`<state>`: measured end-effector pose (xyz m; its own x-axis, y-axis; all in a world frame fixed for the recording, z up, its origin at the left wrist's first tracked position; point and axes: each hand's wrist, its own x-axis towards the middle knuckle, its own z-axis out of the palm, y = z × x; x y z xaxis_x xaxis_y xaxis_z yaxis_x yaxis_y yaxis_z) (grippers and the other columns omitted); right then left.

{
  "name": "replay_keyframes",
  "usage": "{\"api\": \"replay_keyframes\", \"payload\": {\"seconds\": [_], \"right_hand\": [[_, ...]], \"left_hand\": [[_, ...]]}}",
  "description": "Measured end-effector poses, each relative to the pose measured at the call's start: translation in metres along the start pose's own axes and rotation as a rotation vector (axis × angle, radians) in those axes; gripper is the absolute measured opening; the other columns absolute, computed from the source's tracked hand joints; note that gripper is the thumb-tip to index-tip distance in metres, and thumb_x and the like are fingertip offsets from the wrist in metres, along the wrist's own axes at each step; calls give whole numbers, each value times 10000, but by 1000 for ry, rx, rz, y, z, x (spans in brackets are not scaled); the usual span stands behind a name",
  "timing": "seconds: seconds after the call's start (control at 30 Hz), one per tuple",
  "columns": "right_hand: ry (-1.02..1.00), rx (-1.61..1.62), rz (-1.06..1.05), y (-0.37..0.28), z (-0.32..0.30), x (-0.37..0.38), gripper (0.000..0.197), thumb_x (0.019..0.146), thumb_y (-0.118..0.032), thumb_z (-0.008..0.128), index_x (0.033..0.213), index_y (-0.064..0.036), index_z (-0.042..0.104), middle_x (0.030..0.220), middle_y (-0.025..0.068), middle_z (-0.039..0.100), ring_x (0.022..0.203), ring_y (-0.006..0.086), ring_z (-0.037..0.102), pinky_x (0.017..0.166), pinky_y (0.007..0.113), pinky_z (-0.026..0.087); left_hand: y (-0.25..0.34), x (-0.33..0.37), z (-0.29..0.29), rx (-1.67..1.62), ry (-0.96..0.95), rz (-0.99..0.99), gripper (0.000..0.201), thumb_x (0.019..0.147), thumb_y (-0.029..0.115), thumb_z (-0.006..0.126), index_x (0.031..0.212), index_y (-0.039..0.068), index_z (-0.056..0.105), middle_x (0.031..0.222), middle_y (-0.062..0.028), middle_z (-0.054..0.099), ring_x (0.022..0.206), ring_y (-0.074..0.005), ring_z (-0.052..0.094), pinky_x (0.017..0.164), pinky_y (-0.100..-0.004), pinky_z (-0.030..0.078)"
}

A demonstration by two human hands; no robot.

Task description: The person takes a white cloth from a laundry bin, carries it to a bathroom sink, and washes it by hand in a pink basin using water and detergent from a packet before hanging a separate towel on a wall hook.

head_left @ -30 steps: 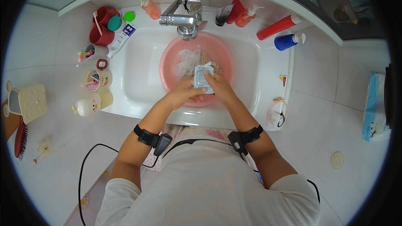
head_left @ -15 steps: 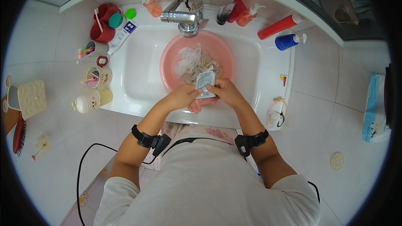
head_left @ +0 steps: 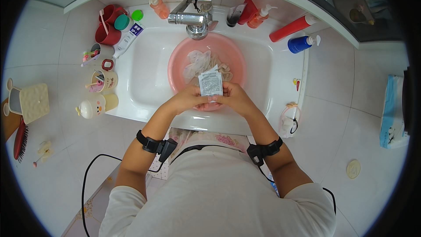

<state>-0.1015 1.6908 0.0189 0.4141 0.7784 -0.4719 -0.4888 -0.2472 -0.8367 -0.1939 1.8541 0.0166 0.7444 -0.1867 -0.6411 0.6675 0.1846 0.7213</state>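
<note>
Both hands grip a small flat packet (head_left: pixel 211 83), pale grey-white with dense print, above the near rim of a pink basin (head_left: pixel 175 59). My left hand (head_left: pixel 189 98) closes on its lower left side, and my right hand (head_left: pixel 233 96) on its lower right side. The thumbs lie across the packet's bottom edge. Its top edge looks uneven, with a corner sticking up. Inside the basin are a crumpled whitish sheer bundle (head_left: pixel 197 62) and beige cloth (head_left: pixel 225 71), partly hidden behind the packet. The basin stands in a white sink (head_left: pixel 144 70), under a chrome faucet (head_left: pixel 197 19).
Along the sink's left edge stand red cups (head_left: pixel 107 34), a toothpaste tube (head_left: pixel 127 41), a toothbrush cup (head_left: pixel 105 79) and a lidded yellow cup (head_left: pixel 94 105). Pump bottles, including a blue one (head_left: pixel 300 44), and a red tube (head_left: pixel 289 30) line the back right. A blue-white package (head_left: pixel 391 112) lies far right.
The packet has moved slightly left and turned more upright and face-up. My right hand has shifted from its upper right side down to its lower edge.
</note>
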Motion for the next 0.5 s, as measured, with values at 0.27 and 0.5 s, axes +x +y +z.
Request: {"api": "replay_keyframes", "payload": {"seconds": [0.27,0.5], "right_hand": [[-120,-74,3,10,-17,0,146,818,-143,561,766,-10,526,648,4,515,594,63,501,525,209,437],[-10,-155,-22,0,-3,3,196,834,-186,548,790,4,548,621,1,506,529,56,464,467,201,405]], "left_hand": [[-2,-3,0,-79,173,108,123,790,170,578,751,55,560,573,3,482,506,-87,430,485,-213,351],[8,-7,11,-24,26,19,222,833,244,540,734,46,552,568,-15,504,523,-82,465,487,-216,376]]}}
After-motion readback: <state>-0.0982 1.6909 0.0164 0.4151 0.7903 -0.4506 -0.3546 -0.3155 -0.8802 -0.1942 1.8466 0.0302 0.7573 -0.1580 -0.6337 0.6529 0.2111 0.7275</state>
